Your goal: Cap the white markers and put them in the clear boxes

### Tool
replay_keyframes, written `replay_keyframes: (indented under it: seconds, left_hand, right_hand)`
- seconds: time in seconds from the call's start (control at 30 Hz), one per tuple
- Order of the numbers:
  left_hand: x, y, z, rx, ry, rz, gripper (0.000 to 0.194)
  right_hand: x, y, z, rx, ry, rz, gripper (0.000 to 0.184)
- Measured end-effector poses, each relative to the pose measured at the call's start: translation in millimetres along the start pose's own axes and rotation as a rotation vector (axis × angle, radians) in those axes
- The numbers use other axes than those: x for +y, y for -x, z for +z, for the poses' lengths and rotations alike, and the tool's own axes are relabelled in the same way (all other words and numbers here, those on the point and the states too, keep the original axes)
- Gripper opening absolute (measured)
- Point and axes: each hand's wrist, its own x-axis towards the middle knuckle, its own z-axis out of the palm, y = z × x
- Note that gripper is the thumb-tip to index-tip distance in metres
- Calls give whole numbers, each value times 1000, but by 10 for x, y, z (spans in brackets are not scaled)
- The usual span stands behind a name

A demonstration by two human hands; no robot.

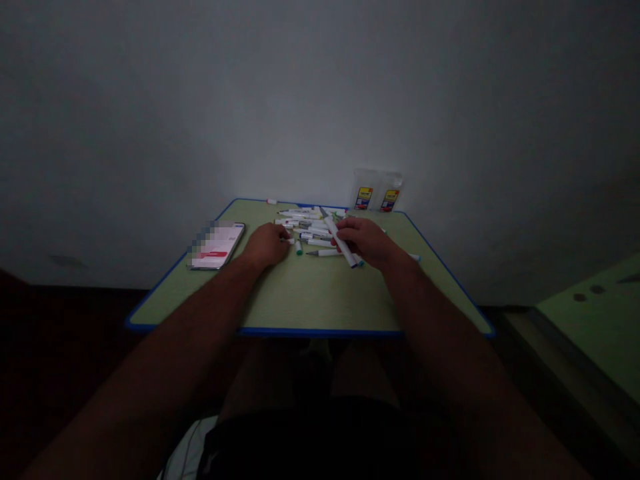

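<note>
My right hand [364, 240] is closed around a white marker [340, 240], held at a slant with its grey tip end pointing up and away from me. At the left edge of the pile, my left hand [267, 245] is closed, with a small white marker cap [288, 241] showing at its fingertips. Beside those fingers a white cap with a green end [299, 248] rests on the table. Several white markers [313, 227] lie loosely heaped between and behind my hands, some with bare grey tips. One uncapped marker [324, 253] lies just left of the held one.
The small table [315, 300] has a blue edge and stands against a wall. A phone [220, 247] with a lit screen lies at the left. Two clear plastic cases [377, 190] stand at the back right. A pink-ended cap [271, 201] lies near the back edge.
</note>
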Motion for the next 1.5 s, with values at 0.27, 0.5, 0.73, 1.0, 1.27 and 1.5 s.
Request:
replay_keyframes:
  seconds: [0.27, 0.5, 0.73, 1.0, 1.27, 1.5]
  left_hand:
    - [114, 9, -110, 51, 197, -134, 8]
    - [221, -34, -169, -97, 1203, -423, 28]
    - [351, 27, -225, -198, 1315, -454, 15]
    - [382, 65, -218, -241, 1312, -475, 7]
    - [440, 85, -244, -233, 1324, -452, 9]
    - [407, 81, -226, -241, 1302, -430, 10]
  right_hand:
    - [20, -12, -14, 0, 22, -12, 10]
    - [5, -5, -4, 14, -16, -18, 10]
    - [50, -32, 2, 42, -35, -38, 24]
    - [43, -28, 30, 162, -64, -156, 34]
    - [77, -63, 46, 180, -182, -169, 18]
    - [86, -59, 50, 168, -139, -190, 22]
